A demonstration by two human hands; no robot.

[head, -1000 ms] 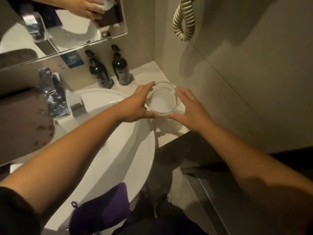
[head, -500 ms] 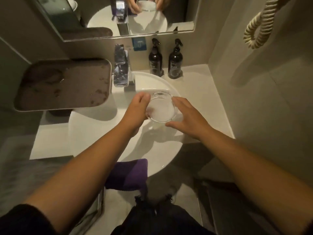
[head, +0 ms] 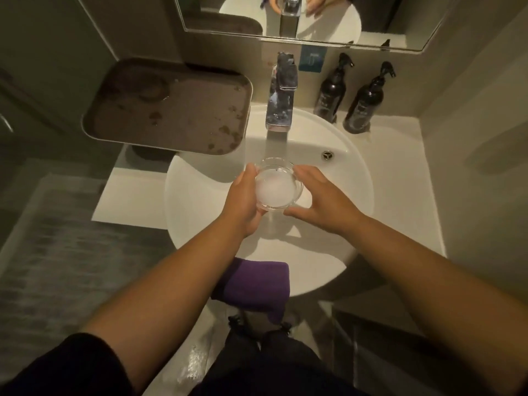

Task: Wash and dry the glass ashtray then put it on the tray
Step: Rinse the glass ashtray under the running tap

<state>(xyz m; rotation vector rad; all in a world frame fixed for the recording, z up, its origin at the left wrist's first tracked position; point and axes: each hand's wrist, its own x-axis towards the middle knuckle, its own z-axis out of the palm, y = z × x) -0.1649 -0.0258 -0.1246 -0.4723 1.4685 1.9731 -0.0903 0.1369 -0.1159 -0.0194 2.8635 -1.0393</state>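
Note:
The round glass ashtray (head: 277, 183) is held upright over the middle of the white basin (head: 354, 178), just in front of the chrome tap (head: 281, 94). My left hand (head: 245, 200) grips its left rim and underside. My right hand (head: 320, 195) holds its right rim with fingers spread along the edge. The brown tray (head: 171, 107), marked with wet spots, sits to the left of the tap, overhanging the basin's edge. A purple cloth (head: 254, 284) hangs over the basin's near rim.
Two dark pump bottles (head: 331, 90) (head: 364, 102) stand on the white counter right of the tap. A mirror (head: 314, 18) is on the wall above. Walls close in on the right and left.
Both hands have carried the ashtray from over the right counter to the left, over the middle of the basin in front of the tap. The view has swung left with it.

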